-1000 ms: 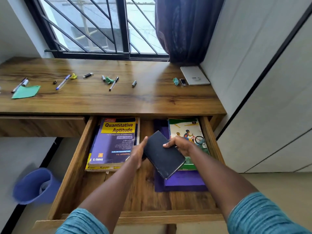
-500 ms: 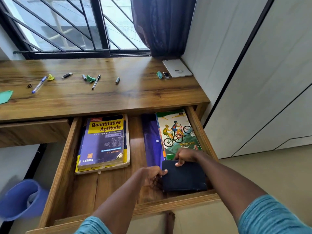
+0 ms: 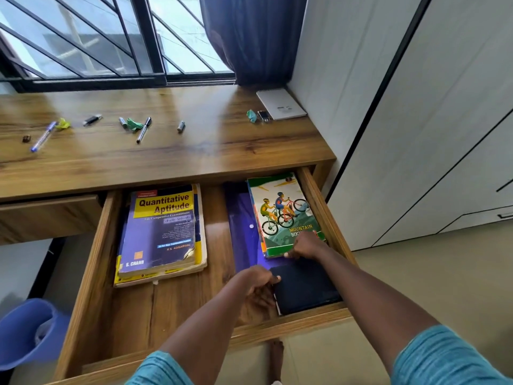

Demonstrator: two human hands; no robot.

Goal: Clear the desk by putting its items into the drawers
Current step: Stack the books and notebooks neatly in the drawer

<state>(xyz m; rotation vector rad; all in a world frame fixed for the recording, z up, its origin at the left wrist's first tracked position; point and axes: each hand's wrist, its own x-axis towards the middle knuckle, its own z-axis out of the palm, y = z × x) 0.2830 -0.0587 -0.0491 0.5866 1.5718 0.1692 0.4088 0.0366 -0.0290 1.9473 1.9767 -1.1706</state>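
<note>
Both hands touch the black notebook (image 3: 305, 286): left hand (image 3: 256, 284) grips its left edge, right hand (image 3: 305, 247) presses its top edge. It lies in the open drawer (image 3: 91, 273), front right corner.

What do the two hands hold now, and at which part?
The black notebook: left hand at its left edge, right hand at its far edge.

One head-worn wide view looks forward and steeply down, close over the open drawer (image 3: 91, 273), taking in the tabletop (image 3: 194, 151) beyond up to the window (image 3: 111, 37).
</note>
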